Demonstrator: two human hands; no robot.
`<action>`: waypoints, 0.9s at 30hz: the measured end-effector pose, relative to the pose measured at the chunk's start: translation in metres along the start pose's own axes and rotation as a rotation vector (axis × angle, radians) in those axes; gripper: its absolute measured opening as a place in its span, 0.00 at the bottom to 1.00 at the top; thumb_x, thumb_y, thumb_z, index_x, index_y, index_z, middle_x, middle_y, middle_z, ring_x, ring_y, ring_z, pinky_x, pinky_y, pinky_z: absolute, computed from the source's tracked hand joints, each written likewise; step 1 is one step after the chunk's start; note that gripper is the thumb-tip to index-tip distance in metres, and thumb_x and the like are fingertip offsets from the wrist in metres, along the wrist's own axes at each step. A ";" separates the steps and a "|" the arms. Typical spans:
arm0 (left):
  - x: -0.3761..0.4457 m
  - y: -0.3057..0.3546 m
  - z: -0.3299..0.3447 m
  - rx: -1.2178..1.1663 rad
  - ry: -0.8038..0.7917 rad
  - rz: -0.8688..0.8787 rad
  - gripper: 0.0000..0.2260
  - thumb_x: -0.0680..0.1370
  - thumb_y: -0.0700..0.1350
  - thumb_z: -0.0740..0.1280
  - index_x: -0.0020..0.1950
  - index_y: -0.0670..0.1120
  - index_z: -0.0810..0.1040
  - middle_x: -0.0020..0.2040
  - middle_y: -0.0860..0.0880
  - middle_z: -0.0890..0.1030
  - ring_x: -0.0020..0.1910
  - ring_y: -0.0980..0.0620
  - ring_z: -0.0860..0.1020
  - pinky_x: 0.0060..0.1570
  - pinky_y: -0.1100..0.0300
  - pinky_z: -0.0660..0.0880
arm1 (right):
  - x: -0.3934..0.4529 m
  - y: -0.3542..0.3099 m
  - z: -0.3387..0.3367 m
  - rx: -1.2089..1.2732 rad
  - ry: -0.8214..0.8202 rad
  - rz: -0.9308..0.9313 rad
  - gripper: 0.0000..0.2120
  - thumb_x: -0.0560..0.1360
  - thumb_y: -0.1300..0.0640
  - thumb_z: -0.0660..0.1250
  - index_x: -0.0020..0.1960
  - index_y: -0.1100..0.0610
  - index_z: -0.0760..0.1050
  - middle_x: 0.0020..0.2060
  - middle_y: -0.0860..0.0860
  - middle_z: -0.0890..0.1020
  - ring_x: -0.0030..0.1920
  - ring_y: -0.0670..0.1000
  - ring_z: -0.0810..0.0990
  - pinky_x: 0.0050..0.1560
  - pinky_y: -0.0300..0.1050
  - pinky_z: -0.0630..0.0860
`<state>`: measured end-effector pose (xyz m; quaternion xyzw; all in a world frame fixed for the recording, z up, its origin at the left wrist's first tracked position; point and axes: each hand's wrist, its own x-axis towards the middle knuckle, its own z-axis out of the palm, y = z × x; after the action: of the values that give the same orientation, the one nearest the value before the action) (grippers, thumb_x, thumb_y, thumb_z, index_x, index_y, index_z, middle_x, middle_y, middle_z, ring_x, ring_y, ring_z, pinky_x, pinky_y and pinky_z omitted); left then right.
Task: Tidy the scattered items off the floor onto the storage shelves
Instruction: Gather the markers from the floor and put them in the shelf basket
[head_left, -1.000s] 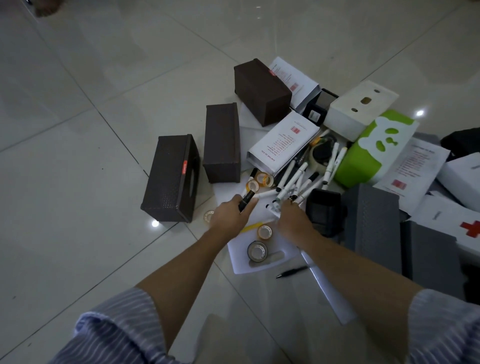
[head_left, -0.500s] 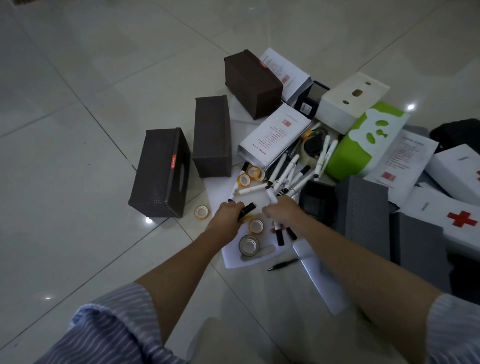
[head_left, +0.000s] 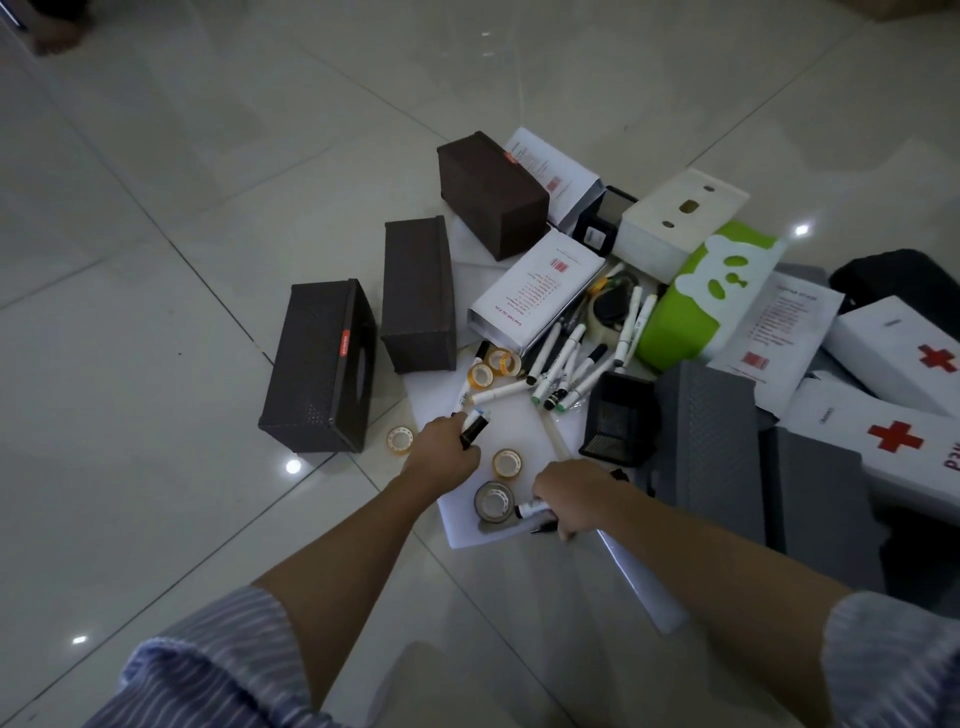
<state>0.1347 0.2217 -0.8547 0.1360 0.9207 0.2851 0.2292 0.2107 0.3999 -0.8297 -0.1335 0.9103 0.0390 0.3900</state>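
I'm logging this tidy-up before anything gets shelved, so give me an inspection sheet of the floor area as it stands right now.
Surface: glossy tiled floor, white paper sheets under the pile.
Job's things: loose markers; tape rolls; three brown boxes; green container; first-aid boxes; black mesh holder.
Clutter: grey trays and printed sheets overlap at the right.
Hands: left hand grips a marker; right hand grips markers beside a grey tape roll.
Cables: nothing seen.
Surroundings: storage shelves not in view; the floor away from the pile is dim.
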 end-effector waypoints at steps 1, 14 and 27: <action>-0.001 -0.001 -0.001 -0.032 -0.009 -0.012 0.05 0.73 0.40 0.63 0.48 0.43 0.73 0.40 0.41 0.81 0.37 0.42 0.82 0.38 0.50 0.80 | 0.001 -0.001 -0.001 -0.021 0.001 0.008 0.18 0.69 0.55 0.77 0.54 0.60 0.77 0.52 0.57 0.80 0.51 0.57 0.81 0.43 0.44 0.71; -0.002 -0.005 -0.003 -0.194 0.229 -0.137 0.08 0.81 0.49 0.62 0.57 0.49 0.68 0.39 0.44 0.82 0.27 0.50 0.81 0.29 0.56 0.80 | -0.004 0.013 -0.029 0.503 0.030 0.130 0.12 0.79 0.58 0.61 0.57 0.65 0.73 0.46 0.59 0.80 0.42 0.55 0.81 0.32 0.41 0.68; 0.062 0.016 -0.018 -0.170 0.272 -0.132 0.06 0.79 0.39 0.62 0.48 0.40 0.78 0.44 0.37 0.80 0.44 0.38 0.80 0.42 0.53 0.76 | 0.050 0.070 -0.068 1.803 0.626 0.641 0.21 0.77 0.48 0.69 0.57 0.65 0.72 0.37 0.59 0.80 0.34 0.57 0.78 0.39 0.51 0.81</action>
<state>0.0745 0.2494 -0.8532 0.0157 0.9227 0.3621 0.1315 0.1111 0.4448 -0.8212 0.4585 0.6544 -0.5983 0.0600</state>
